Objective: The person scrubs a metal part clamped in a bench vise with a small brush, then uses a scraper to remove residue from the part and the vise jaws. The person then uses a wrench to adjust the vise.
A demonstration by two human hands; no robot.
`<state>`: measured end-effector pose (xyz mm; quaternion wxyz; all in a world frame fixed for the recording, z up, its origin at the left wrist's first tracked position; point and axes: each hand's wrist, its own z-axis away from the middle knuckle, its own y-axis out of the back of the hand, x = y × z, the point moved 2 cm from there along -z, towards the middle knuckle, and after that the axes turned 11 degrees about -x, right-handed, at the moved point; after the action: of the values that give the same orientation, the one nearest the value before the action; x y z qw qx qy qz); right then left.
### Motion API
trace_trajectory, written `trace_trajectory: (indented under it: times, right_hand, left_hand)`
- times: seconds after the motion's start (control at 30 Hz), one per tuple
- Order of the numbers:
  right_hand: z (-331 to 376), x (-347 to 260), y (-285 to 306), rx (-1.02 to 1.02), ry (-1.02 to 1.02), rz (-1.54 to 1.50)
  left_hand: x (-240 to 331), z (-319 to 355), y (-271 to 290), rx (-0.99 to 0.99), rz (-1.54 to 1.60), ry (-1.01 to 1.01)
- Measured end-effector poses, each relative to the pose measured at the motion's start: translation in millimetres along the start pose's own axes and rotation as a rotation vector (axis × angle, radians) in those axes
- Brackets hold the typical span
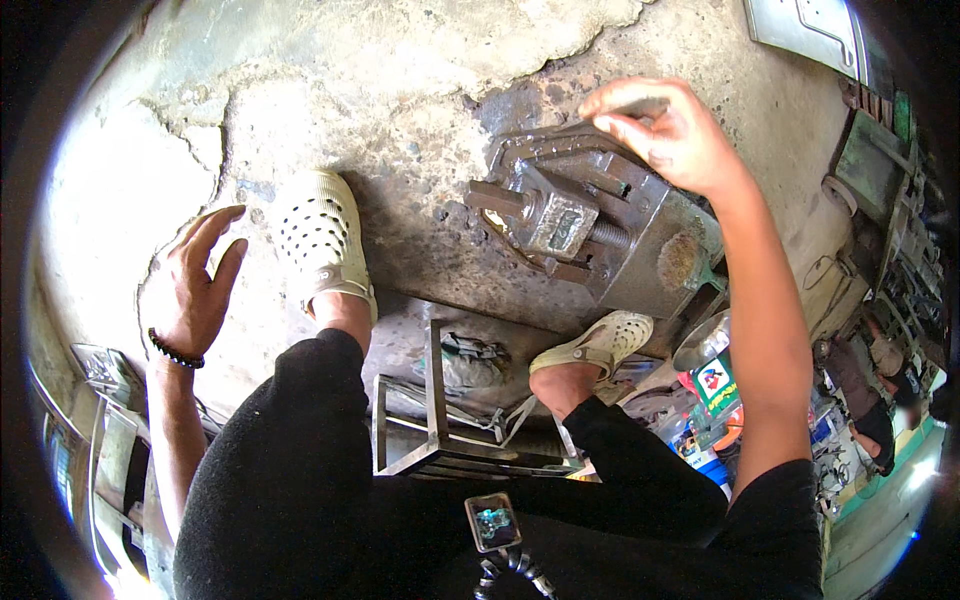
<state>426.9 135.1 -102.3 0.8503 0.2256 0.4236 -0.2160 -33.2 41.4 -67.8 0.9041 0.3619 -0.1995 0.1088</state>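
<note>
Right hand [665, 135] up at one o'clock, thumb and fingers bent close over the far edge of that vise [572, 222]; can't tell if they're pinching anything! Left hand [195, 285] loosely spread at nine. Bulky vise, dark, scuffed steel; bare concrete [415, 165] between it and the pale clog [322, 225]. Four o'clock: green printed packet [716, 388].
</note>
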Motion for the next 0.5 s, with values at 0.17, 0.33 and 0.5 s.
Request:
trace_trajectory:
  times: [0.17,0.33,0.5]
  right_hand:
    - [24,3,18,-0.044,-0.054,0.050]
    - [27,14,20,-0.114,-0.055,0.184]
    - [1,8,13,-0.249,0.021,0.374]
  left_hand:
    - [0,2,-2,-0.008,0.001,0.019]
    - [1,1,-1,-0.001,-0.014,-0.019]
    - [3,-1,0,-0.019,-0.040,0.022]
